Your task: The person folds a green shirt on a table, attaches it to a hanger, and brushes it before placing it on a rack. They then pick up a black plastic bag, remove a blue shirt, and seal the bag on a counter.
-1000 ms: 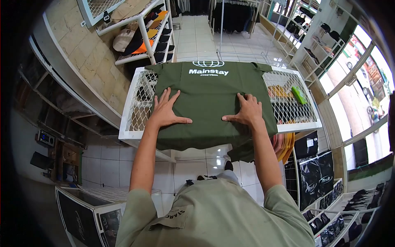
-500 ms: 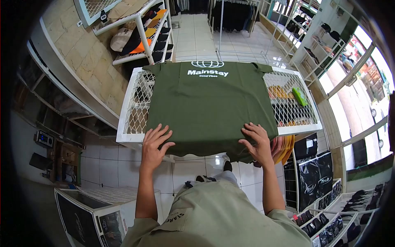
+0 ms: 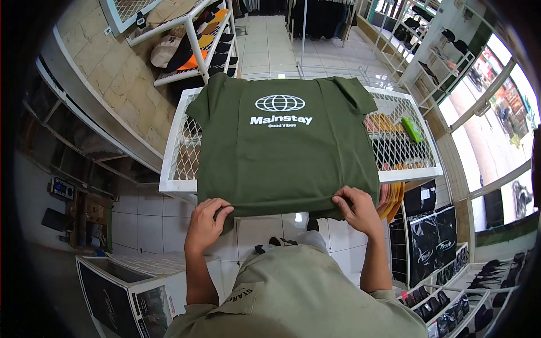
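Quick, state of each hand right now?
Left hand: closed, holding the near edge of the green shirt.
Right hand: closed, holding that same edge, farther right.

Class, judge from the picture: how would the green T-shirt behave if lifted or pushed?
The green T-shirt is probably floppy: loose cloth droops past the white mesh table. It may bunch when pushed, as creases run down its front.

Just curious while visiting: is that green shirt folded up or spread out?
Spread out: the green shirt lies across the mesh table, white print facing up, near edge reaching past the table.
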Tool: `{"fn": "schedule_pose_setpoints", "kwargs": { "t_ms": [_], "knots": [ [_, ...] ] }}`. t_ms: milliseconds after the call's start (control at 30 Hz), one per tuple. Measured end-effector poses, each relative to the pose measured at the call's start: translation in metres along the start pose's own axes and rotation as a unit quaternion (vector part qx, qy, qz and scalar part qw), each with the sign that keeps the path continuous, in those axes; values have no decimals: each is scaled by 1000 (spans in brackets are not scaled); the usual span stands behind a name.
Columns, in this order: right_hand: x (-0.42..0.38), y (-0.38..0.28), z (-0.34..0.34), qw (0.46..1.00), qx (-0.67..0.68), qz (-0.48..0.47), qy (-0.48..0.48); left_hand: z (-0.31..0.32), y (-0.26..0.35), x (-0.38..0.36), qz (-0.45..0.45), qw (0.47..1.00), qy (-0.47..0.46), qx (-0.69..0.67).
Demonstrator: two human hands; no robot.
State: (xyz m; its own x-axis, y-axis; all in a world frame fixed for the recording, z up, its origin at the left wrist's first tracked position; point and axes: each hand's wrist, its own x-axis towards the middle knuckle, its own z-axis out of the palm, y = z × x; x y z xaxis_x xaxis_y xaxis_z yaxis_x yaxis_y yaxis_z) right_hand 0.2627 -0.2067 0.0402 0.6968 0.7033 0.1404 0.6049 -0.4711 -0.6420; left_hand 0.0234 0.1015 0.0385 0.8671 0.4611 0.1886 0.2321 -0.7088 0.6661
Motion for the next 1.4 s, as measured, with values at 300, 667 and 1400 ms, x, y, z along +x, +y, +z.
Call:
{"fn": "schedule_pose_setpoints", "kwargs": {
  "t_ms": [300, 667, 1400],
  "knots": [
    [53, -5, 15, 998, 17, -31, 58, 9, 23, 42, -52, 998, -7, -19],
    [92, 10, 34, 979, -169, -18, 112, 53, -6, 94, 38, 983, 104, 149],
    [89, 31, 33, 974, -225, 13, 31, 41, -31, 103, 4, 981, -41, 188]
  ]
}}
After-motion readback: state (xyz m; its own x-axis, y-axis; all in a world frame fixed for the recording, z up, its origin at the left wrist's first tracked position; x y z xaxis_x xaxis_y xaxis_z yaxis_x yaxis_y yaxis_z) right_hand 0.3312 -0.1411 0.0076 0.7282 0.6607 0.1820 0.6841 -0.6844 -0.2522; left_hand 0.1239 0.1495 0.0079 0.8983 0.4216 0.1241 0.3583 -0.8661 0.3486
